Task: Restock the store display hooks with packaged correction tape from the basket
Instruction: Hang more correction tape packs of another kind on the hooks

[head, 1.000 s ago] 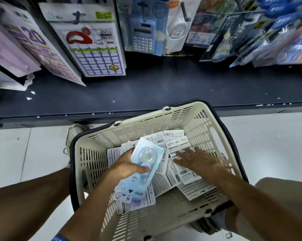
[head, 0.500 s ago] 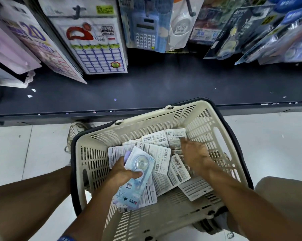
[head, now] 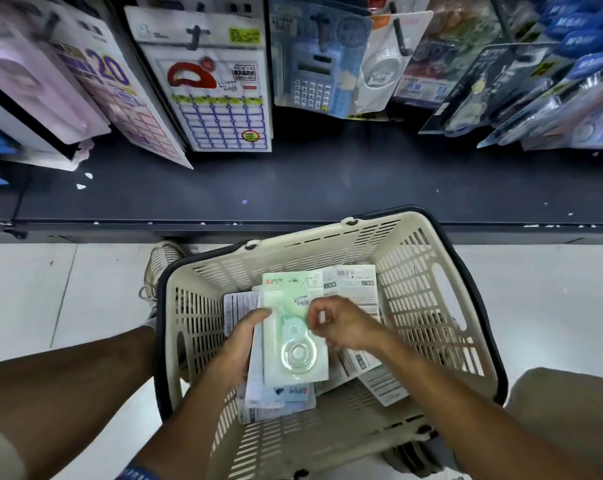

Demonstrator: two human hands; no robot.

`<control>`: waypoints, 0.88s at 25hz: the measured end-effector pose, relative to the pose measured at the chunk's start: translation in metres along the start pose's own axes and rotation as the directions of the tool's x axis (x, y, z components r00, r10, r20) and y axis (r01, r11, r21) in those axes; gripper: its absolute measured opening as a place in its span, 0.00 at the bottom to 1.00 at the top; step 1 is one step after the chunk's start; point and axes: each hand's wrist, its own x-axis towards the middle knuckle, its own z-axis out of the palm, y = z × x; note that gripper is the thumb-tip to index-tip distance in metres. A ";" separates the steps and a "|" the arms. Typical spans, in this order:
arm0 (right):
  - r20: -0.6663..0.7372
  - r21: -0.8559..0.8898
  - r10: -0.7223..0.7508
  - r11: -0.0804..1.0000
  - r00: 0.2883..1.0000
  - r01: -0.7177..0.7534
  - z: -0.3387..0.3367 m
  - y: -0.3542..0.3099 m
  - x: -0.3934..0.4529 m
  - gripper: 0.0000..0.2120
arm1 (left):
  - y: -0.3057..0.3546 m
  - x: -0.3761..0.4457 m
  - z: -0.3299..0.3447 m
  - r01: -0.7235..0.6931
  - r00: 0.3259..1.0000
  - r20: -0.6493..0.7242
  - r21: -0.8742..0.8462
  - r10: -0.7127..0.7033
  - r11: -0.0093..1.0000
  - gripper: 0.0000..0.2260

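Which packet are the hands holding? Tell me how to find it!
Find the cream basket on the floor by the dark shelf. Over its middle the left hand and right hand hold a stack of packets. It is the top one, the green packet: face up, with a clear round tape case, while loose packets around it show white printed backs.

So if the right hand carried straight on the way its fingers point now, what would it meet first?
The right hand has its fingers curled toward the left, at the edge of the green correction tape pack on the stack the left hand holds. It would probably meet that pack first; whether it already touches is unclear.
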 end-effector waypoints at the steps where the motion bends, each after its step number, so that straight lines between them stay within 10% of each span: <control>1: -0.009 -0.017 -0.049 0.999 0.999 0.049 0.015 0.005 0.007 0.09 | -0.001 -0.001 -0.002 -0.019 1.000 0.021 0.035 0.018 0.999 0.18; 5: -0.310 0.104 -0.010 0.994 0.951 0.044 0.025 0.032 0.029 0.15 | -0.011 0.001 -0.011 -0.072 0.981 -0.162 0.186 0.103 0.980 0.21; 7: -0.525 -0.181 0.031 0.973 0.850 -0.147 0.014 0.046 0.036 0.21 | -0.014 0.004 -0.012 -0.062 0.974 -0.203 0.199 0.103 0.978 0.17; 10: -0.404 -0.500 0.088 0.812 0.910 -0.300 0.002 0.048 0.040 0.19 | -0.013 0.002 -0.011 -0.059 0.970 -0.219 0.218 0.108 0.974 0.14; 17: -0.182 -0.075 0.086 0.992 0.979 -0.101 -0.056 0.000 -0.006 0.11 | -0.013 0.005 0.001 -0.096 0.951 -0.276 0.158 0.137 0.983 0.15; 20: 0.148 0.051 0.013 0.998 0.989 -0.021 -0.023 -0.015 -0.011 0.09 | -0.014 0.005 0.006 -0.101 0.956 -0.261 0.127 0.132 0.987 0.16; 22: 0.126 0.245 -0.003 0.969 0.992 -0.028 0.019 -0.002 -0.005 0.07 | -0.015 0.004 0.006 -0.079 0.959 -0.261 0.112 0.106 0.991 0.17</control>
